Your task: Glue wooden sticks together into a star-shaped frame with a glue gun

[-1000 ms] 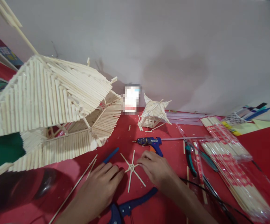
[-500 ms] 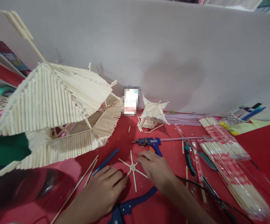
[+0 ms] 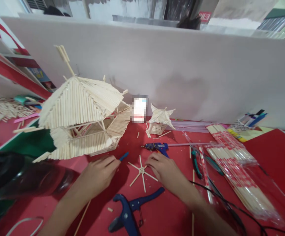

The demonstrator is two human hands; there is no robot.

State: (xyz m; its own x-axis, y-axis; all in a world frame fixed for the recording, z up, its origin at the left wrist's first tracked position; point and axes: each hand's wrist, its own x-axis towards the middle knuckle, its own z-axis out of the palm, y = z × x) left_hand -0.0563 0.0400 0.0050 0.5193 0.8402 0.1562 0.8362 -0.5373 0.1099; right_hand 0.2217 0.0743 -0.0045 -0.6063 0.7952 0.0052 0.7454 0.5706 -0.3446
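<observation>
My left hand [image 3: 99, 172] is closed over a slim blue pen [image 3: 124, 156]; only the pen's far end shows past the fingertips. A flat star of thin wooden sticks [image 3: 142, 170], joined at a small ring in its middle, lies on the red table. The fingers of my right hand [image 3: 163, 167] are pinched at its upper right spoke, partly covering it. Just beyond that hand is a blue glue gun [image 3: 157, 148] with a long glue stick in its back. A blue hand cutter [image 3: 130, 209] lies between my forearms.
A large stick pavilion [image 3: 83, 114] stands left, a small one [image 3: 160, 121] at the back. On the right are wrapped stick bundles [image 3: 238, 170], pliers [image 3: 195, 164] and a black cable [image 3: 216, 195]. A dark bottle [image 3: 34, 177] lies left. A pale partition [image 3: 181, 65] rises behind.
My left hand has moved from beside the star up and left onto the blue pen. My right hand stays at the star's spoke. The camera view has tilted upward.
</observation>
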